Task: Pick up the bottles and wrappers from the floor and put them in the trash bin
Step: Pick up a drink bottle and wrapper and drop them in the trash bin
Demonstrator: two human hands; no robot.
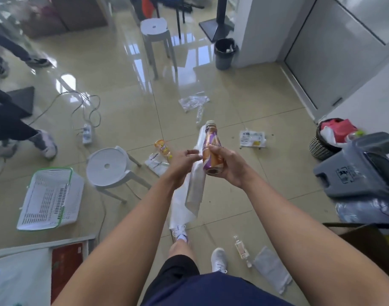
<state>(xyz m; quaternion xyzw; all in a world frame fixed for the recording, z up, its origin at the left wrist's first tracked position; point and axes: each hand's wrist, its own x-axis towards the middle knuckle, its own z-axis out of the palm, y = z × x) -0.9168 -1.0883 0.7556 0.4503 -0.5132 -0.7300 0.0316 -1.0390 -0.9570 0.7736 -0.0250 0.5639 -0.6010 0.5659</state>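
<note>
My right hand (pixel 227 165) grips an orange and purple bottle (pixel 211 146) with a beige cap, held up in front of me. My left hand (pixel 182 164) pinches a white wrapper (pixel 194 191) that hangs down beside the bottle. On the floor lie an orange bottle (pixel 162 147), a white wrapper (pixel 157 165), a printed packet (pixel 252 139), a clear plastic wrapper (pixel 192 102), a clear bottle (pixel 199 114), a small bottle (pixel 241 250) and a grey wrapper (pixel 272 269). A mesh trash bin (pixel 321 149) full of rubbish stands at the right.
A white stool (pixel 107 166) and a tipped white basket (pixel 51 199) are at my left. Another stool (pixel 154 29) and a dark bin (pixel 224 54) stand further off. A grey lidded bin (pixel 354 173) lies at the right. Cables and a power strip (pixel 87 133) cross the floor. Other people's feet (pixel 45 144) are at left.
</note>
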